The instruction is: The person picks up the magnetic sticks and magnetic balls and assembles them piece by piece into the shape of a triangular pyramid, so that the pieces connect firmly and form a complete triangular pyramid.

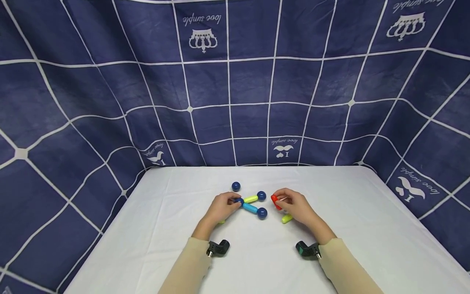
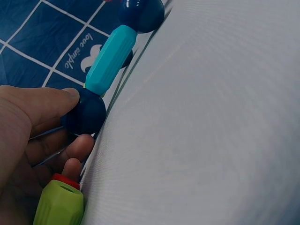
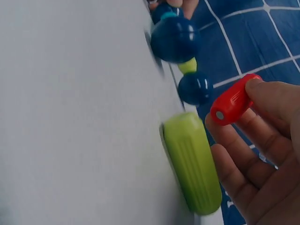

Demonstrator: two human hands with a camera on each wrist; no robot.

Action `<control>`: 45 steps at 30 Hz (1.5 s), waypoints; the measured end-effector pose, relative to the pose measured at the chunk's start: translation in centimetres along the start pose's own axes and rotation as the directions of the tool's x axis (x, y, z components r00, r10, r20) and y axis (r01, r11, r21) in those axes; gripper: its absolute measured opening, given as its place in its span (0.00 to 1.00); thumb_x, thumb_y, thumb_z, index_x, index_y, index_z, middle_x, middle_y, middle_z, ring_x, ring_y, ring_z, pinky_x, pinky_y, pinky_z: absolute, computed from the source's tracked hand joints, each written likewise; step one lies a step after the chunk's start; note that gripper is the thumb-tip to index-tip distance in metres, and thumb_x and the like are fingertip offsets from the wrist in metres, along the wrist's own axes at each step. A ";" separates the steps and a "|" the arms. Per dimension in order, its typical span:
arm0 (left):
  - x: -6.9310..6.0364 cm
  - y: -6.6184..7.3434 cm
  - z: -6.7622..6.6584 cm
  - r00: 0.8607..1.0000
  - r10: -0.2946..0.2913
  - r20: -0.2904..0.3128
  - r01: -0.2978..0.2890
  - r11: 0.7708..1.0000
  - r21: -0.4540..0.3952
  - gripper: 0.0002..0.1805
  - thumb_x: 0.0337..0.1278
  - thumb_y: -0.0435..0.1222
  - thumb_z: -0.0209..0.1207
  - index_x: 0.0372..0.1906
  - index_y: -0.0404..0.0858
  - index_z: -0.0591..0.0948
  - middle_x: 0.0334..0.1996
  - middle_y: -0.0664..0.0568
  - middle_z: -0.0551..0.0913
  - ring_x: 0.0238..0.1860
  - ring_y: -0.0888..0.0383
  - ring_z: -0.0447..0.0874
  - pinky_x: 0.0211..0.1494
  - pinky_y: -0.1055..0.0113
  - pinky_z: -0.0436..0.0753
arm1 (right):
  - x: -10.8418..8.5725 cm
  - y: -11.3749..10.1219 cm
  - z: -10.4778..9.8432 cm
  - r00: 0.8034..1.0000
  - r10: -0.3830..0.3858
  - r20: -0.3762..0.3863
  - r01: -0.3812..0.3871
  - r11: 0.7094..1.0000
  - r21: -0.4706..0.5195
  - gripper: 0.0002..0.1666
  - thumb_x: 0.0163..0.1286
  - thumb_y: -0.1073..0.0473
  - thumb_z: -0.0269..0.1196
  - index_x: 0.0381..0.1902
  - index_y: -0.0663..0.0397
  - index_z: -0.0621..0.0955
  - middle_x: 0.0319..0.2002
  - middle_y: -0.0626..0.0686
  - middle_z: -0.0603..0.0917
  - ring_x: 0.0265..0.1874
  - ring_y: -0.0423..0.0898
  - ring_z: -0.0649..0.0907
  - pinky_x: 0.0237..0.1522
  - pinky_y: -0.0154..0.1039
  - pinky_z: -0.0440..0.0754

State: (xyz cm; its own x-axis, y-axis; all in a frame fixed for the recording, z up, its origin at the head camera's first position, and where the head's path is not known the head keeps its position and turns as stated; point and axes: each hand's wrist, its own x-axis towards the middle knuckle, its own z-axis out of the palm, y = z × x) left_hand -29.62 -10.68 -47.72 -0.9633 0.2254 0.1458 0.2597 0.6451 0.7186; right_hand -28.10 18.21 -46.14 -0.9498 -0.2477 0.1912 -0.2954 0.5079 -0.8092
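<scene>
My left hand (image 1: pixel 221 207) pinches a navy ball (image 2: pixel 89 112) between thumb and fingers. From this ball a light blue rod (image 1: pixel 250 208) and a yellow-green rod (image 1: pixel 251 199) fan out in a V, each with a navy ball at its far end: the near ball (image 1: pixel 262 213) and the far ball (image 1: pixel 261 196). My right hand (image 1: pixel 296 207) holds a short red rod (image 3: pixel 232 101) with a metal disc in its end, apart from the V. Beside that hand lies a thick lime rod (image 3: pixel 192 161).
Another lime rod (image 2: pixel 58 204) lies by the left hand's lower fingers, with a bit of red behind it. A loose navy ball (image 1: pixel 236 186) sits beyond the left hand on the white-covered table (image 1: pixel 176 204). A blue checked cloth (image 1: pixel 249 81) hangs behind.
</scene>
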 end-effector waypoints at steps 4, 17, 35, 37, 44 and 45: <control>-0.1 0.1 0.0 1.000 0.012 -0.001 -0.012 1.000 0.002 0.14 0.61 0.39 0.66 0.51 0.42 0.86 0.41 0.51 0.87 0.37 0.61 0.78 0.43 0.64 0.79 | 0.1 -0.6 0.7 1.000 0.003 0.020 -0.003 0.999 0.036 0.13 0.67 0.63 0.66 0.49 0.53 0.81 0.45 0.55 0.87 0.36 0.40 0.85 0.36 0.33 0.84; 0.0 0.2 0.1 1.000 -0.008 0.003 0.008 1.000 0.001 0.14 0.62 0.39 0.66 0.52 0.43 0.86 0.43 0.51 0.87 0.39 0.61 0.79 0.46 0.62 0.80 | 1.2 -2.0 2.4 0.996 0.083 0.022 -0.085 0.933 0.349 0.18 0.70 0.63 0.64 0.54 0.66 0.77 0.44 0.64 0.84 0.35 0.42 0.85 0.39 0.44 0.88; -0.1 0.1 0.0 1.000 0.001 0.010 -0.001 1.000 0.002 0.15 0.61 0.39 0.66 0.52 0.42 0.86 0.43 0.51 0.87 0.39 0.61 0.80 0.45 0.63 0.80 | 1.4 -1.4 4.1 0.986 0.165 -0.017 -0.150 0.931 0.332 0.15 0.68 0.64 0.65 0.52 0.62 0.79 0.39 0.58 0.87 0.32 0.43 0.86 0.35 0.40 0.87; -0.1 0.1 0.0 1.000 0.000 0.008 0.000 1.000 0.000 0.15 0.61 0.39 0.66 0.52 0.42 0.86 0.43 0.51 0.87 0.39 0.61 0.80 0.46 0.63 0.80 | 1.3 -1.4 4.2 0.987 0.157 -0.039 -0.140 0.951 0.277 0.15 0.68 0.63 0.66 0.51 0.60 0.80 0.37 0.56 0.88 0.31 0.43 0.85 0.33 0.38 0.86; -0.1 0.2 0.0 1.000 -0.013 0.005 0.013 1.000 -0.006 0.14 0.62 0.40 0.65 0.52 0.43 0.86 0.44 0.51 0.87 0.39 0.60 0.80 0.47 0.61 0.80 | 1.1 -1.4 4.6 0.991 0.100 -0.084 -0.097 0.994 0.040 0.17 0.67 0.60 0.68 0.53 0.54 0.82 0.34 0.50 0.89 0.29 0.38 0.84 0.31 0.31 0.75; -0.1 0.2 0.0 1.000 -0.014 0.005 0.014 1.000 -0.007 0.14 0.62 0.40 0.65 0.52 0.43 0.86 0.44 0.51 0.87 0.39 0.60 0.80 0.47 0.61 0.80 | 1.0 -1.4 4.6 0.991 0.101 -0.087 -0.098 0.995 0.032 0.17 0.66 0.59 0.68 0.53 0.53 0.82 0.34 0.49 0.89 0.28 0.38 0.84 0.31 0.31 0.74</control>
State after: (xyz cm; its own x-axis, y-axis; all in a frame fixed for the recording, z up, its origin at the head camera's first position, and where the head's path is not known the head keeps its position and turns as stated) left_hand -29.50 -10.56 -47.59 -0.9664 0.2204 0.1324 0.2460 0.6427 0.7256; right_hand -28.20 13.42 -47.42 -0.9800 -0.1225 0.1567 -0.1973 0.5027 -0.8416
